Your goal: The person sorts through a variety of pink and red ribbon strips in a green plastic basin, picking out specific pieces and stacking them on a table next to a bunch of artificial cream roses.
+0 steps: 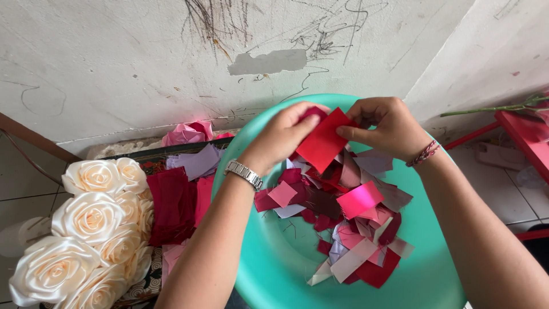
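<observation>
Red fabric square [323, 139] is pinched between left hand [284, 133] & right hand [382, 125], held above teal basin [269, 252] w/ mixed scraps [349, 229]. If either pinch is loosened, the square could be dropped into the pile & lost among similar reds.

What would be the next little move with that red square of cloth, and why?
Probably a fold: both hands pinch the red fabric square, the left hand on its left edge and the right hand on its upper right corner, holding it taut above the teal basin of cut pieces. The finished cream satin roses beside it suggest that squares get folded into petals.
</observation>
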